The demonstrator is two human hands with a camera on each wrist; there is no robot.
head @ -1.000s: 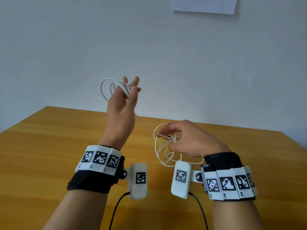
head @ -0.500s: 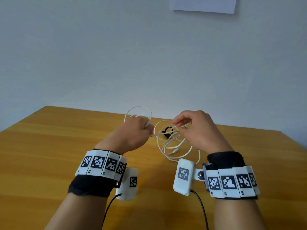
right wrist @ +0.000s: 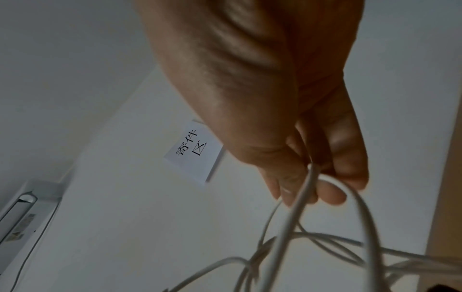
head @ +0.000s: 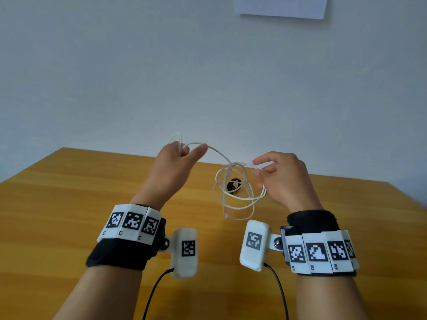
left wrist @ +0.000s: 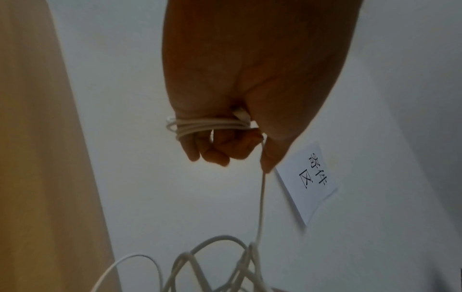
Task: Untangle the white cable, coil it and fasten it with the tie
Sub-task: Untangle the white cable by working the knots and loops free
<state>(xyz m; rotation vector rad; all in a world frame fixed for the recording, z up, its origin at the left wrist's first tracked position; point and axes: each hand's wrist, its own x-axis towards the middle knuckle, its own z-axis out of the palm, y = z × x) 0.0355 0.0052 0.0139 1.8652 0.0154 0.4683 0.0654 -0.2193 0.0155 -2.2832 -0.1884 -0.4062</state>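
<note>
A thin white cable [head: 233,195] hangs in tangled loops above the wooden table [head: 57,204]. My left hand [head: 178,155] is raised at centre left; several turns of the cable [left wrist: 207,126] are wound round its curled fingers, with a plug end tucked under the thumb. One strand runs from it across to my right hand [head: 270,167], which pinches the cable [right wrist: 310,177] between thumb and fingertips, the loose loops dangling below it. A small black tie [head: 234,185] lies on the table behind the loops.
A white wall stands just behind the table's far edge, with a sheet of paper [head: 282,6] stuck on it. Black leads [head: 157,289] run from the wrist cameras toward me. The table's right corner [head: 392,188] lies beyond my right hand.
My left hand dropped from high up, closed in toward the right hand, then moved up and left again, drawing a strand out. The right hand rose slightly, still pinching the cable.
</note>
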